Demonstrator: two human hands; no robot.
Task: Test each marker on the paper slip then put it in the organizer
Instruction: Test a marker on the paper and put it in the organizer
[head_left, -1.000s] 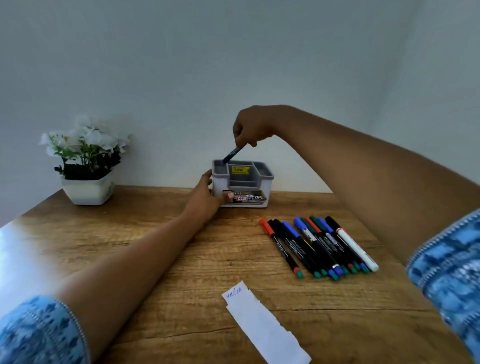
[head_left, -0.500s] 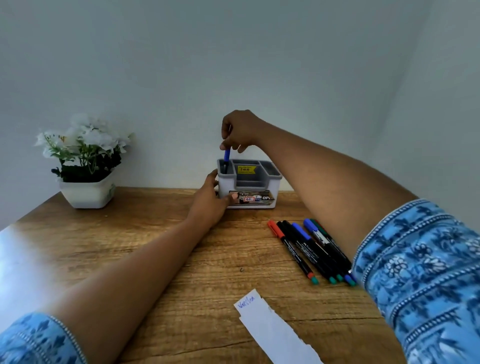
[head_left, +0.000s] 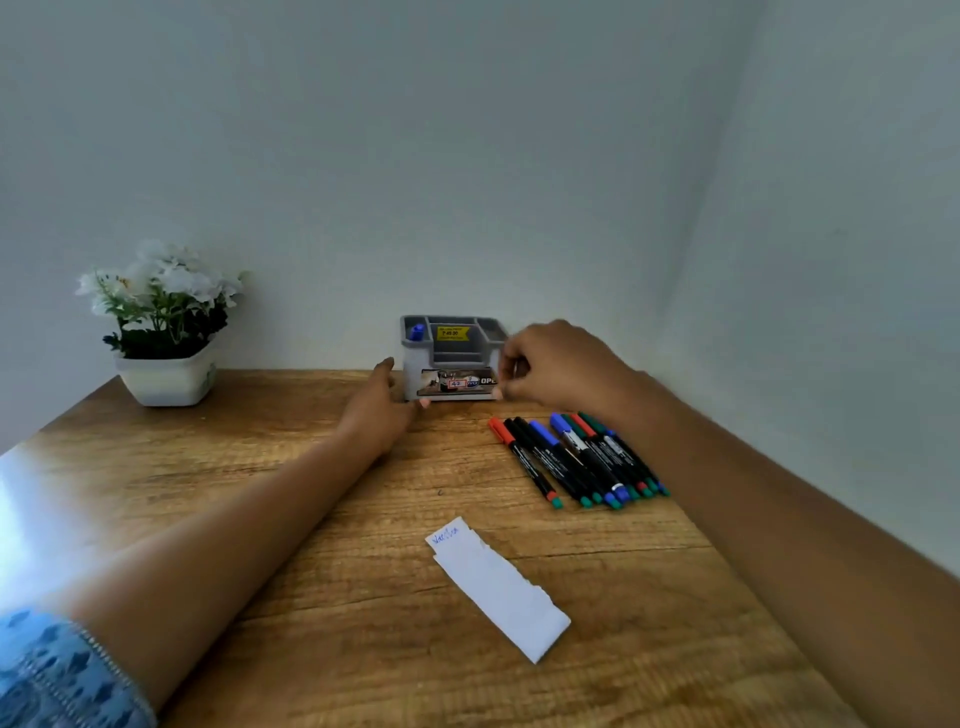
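Note:
A small grey organizer (head_left: 448, 358) stands at the back of the wooden desk. A blue-capped marker (head_left: 416, 332) stands upright in its left compartment. My left hand (head_left: 378, 410) rests against the organizer's left front corner, thumb on its base. To the organizer's right hovers my right hand (head_left: 556, 369), fingers loosely curled with nothing in them. Several markers (head_left: 576, 457) with red, blue and green caps lie side by side right of centre. A white paper slip (head_left: 498, 587) with blue scribble at its top end lies near me.
A white pot of white flowers (head_left: 163, 332) sits at the back left by the wall. The desk (head_left: 260, 519) meets a wall behind and another on the right. Bright glare covers the desk's left edge.
My right hand let go of the blue marker, which now stands in the organizer's left compartment. The hand has dropped down and to the right of the organizer.

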